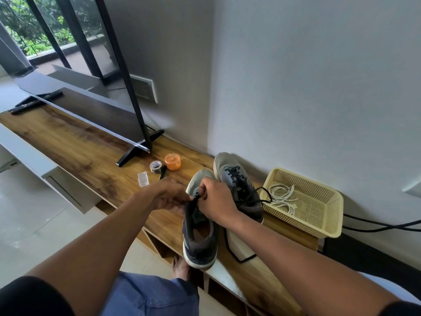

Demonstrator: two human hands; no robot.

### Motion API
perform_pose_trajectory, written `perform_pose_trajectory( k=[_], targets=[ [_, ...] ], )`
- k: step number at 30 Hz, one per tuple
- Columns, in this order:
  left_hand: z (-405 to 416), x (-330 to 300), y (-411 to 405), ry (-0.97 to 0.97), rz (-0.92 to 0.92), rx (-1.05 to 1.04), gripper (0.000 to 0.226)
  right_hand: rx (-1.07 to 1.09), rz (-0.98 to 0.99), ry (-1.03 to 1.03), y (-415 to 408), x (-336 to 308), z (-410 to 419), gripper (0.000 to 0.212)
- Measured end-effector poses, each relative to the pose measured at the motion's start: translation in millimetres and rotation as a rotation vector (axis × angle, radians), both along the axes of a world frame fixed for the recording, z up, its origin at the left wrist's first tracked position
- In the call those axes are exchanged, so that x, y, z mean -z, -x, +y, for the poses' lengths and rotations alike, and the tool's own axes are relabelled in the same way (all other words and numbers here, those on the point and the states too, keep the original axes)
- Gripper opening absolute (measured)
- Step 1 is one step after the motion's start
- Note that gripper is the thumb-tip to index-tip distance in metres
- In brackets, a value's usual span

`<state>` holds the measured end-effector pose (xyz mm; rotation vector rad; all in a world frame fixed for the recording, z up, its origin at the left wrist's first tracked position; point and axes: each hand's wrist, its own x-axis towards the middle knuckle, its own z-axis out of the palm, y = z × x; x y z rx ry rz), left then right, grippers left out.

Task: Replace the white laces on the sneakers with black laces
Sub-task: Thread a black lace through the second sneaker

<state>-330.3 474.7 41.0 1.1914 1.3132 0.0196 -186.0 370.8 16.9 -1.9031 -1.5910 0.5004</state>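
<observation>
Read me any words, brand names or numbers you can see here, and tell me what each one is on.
None can be read.
Near sneaker: a pale mark on its side, too blurred.
Tape roll: dark print, too small.
Remotes: buttons only, too small.
Orange jar: no label showing.

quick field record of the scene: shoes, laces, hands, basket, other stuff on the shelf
surface: long wooden shelf top
near shoe: grey sneaker with dark heel, black lace being worked at its top
far shoe: matching grey sneaker, already laced black
left hand: pinching the black lace
right hand: curled on the lace, over the near shoe
basket: cream perforated plastic basket, right of the shoes
old laces: coiled white laces inside the basket
other items: orange round tub, tape roll, clear plastic box
</observation>
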Motion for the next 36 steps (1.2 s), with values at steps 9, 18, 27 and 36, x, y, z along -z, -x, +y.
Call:
perform_pose_trajectory(
  k=[9,18,27,36],
  targets=[
    [-2,-2,-2,-0.027,0.017,0.007,0.013,0.012,-0.015,-0.018,2,2,-1,0.016],
    [1,4,-5,-0.046,0.021,0.011,0.018,0.015,-0.069,-0.092,8,4,-4,0.020],
    [3,6,-4,-0.042,-0.007,0.028,0.016,0.007,-0.035,-0.118,9,7,-5,0.028],
    [-4,-2,0,0.003,-0.092,0.051,0.024,-0.007,0.081,-0.139,5,9,-9,0.037]
  ],
)
